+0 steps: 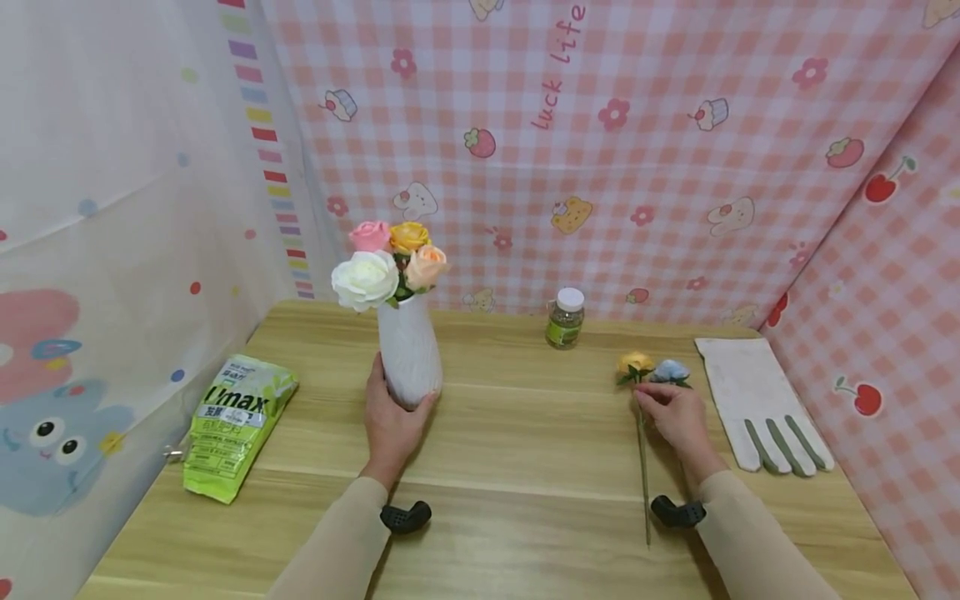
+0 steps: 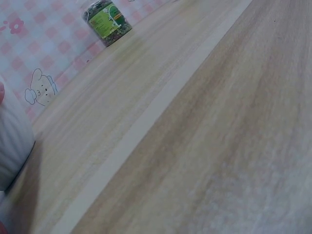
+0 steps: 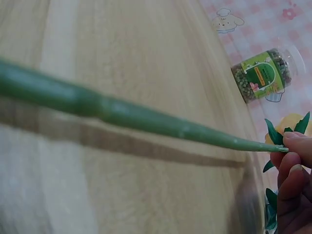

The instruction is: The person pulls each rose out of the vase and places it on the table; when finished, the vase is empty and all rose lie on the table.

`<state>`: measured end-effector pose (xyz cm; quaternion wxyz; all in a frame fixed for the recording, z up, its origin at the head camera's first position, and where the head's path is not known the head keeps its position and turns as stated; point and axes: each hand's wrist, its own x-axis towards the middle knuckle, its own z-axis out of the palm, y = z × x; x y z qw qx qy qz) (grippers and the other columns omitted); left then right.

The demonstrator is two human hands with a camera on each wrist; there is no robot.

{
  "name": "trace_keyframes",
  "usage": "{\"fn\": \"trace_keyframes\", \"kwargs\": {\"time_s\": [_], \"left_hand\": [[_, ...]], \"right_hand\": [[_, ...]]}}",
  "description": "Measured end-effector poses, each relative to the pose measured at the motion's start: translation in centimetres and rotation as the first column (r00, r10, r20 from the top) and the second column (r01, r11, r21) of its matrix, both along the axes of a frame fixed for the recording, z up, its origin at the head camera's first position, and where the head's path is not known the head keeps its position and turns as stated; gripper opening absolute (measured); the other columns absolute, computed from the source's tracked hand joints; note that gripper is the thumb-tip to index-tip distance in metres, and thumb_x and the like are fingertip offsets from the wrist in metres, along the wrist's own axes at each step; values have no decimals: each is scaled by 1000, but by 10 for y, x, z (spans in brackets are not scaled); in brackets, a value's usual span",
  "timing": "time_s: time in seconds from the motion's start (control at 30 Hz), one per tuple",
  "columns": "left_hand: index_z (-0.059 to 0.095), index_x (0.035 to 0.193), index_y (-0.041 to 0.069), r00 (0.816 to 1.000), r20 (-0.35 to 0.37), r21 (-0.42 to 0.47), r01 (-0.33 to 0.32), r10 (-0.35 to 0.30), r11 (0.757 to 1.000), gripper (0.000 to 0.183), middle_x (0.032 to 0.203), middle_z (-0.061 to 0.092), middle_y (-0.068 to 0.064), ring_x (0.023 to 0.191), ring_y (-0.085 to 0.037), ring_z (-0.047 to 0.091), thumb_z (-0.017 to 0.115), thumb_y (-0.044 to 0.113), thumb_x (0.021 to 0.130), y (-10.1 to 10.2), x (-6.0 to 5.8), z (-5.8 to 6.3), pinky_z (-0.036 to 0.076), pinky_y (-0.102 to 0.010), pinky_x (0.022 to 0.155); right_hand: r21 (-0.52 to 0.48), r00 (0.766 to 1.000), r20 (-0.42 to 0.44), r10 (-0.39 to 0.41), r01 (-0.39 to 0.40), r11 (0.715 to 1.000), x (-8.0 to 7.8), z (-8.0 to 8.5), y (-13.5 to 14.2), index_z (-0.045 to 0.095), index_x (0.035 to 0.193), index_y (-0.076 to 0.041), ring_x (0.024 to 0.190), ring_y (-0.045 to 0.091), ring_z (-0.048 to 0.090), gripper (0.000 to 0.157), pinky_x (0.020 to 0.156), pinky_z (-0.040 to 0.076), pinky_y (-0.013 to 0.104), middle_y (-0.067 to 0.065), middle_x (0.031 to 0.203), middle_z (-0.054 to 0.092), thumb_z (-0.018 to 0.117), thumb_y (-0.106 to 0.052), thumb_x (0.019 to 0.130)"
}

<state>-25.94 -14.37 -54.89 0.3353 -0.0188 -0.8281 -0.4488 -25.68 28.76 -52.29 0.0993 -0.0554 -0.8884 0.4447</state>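
The left hand [image 1: 396,423] is gripping the vase [image 1: 409,350]; the right hand [image 1: 678,417] is pinching the yellow rose [image 1: 634,362], seemingly for pickup, next needing a lift.

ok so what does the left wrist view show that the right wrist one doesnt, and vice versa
Only the left wrist: part of the ribbed white vase, cut off at the left edge. Only the right wrist: the right hand pinching the green stem of a yellow rose. Both: the green-labelled jar, wood-grain table and pink gingham backdrop.
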Motion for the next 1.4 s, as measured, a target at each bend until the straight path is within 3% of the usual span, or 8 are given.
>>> {"fn": "trace_keyframes", "kwargs": {"time_s": [0.37, 0.83, 0.97, 1.13, 1.27, 1.4], "left_hand": [[23, 152, 9, 1000, -8, -3, 5, -5, 1000, 104, 144, 41, -17, 129, -31, 42, 83, 34, 72, 0, 0, 1, 36, -49, 102], [23, 153, 10, 1000, 3, -6, 2, -2, 1000, 103, 143, 42, -17, 128, -33, 42, 83, 33, 72, 0, 2, 2, 35, -50, 102], [23, 153, 11, 1000, 8, 0, 4, -4, 1000, 104, 143, 42, -16, 129, -32, 42, 83, 33, 72, 0, 2, 2, 35, -49, 103], [23, 153, 11, 1000, 5, 6, 8, -8, 1000, 104, 144, 41, -16, 129, -32, 42, 84, 32, 71, 0, 1, 2, 35, -50, 102], [22, 153, 11, 1000, 3, 8, 11, -11, 1000, 105, 144, 40, -16, 129, -32, 42, 84, 33, 71, 0, 1, 1, 35, -50, 102], [22, 153, 12, 1000, 8, 14, 14, -14, 1000, 104, 145, 40, -16, 129, -32, 42, 83, 34, 72, 0, 1, 0, 35, -50, 102]], "right_hand": [[161, 999, -34, 43, -37, 986, 0, -3, 2, 77, 94, -5, 65, 8, 58, 15, 53, 45, 21, 10, 92, 72, 74, -17, 85], [145, 999, 41, 25, -31, 989, 2, 3, 3, 76, 102, -8, 68, 14, 60, 20, 52, 48, 26, 8, 90, 71, 71, -22, 89], [146, 999, 0, 32, -32, 989, 5, 15, 0, 75, 102, -5, 65, 15, 57, 20, 49, 46, 25, 8, 83, 70, 68, -20, 90], [131, 995, -57, 85, -77, 988, 10, 41, -10, 74, 104, -3, 65, 16, 59, 23, 51, 47, 25, 10, 87, 67, 67, -21, 92], [122, 988, -88, 125, -114, 986, 12, 64, -28, 74, 106, -7, 69, 19, 62, 25, 53, 48, 26, 9, 92, 70, 67, -25, 91], [46, 979, -116, 167, -162, 986, 12, 88, -55, 75, 107, -9, 68, 20, 60, 24, 51, 47, 26, 8, 89, 72, 68, -26, 91]]}}
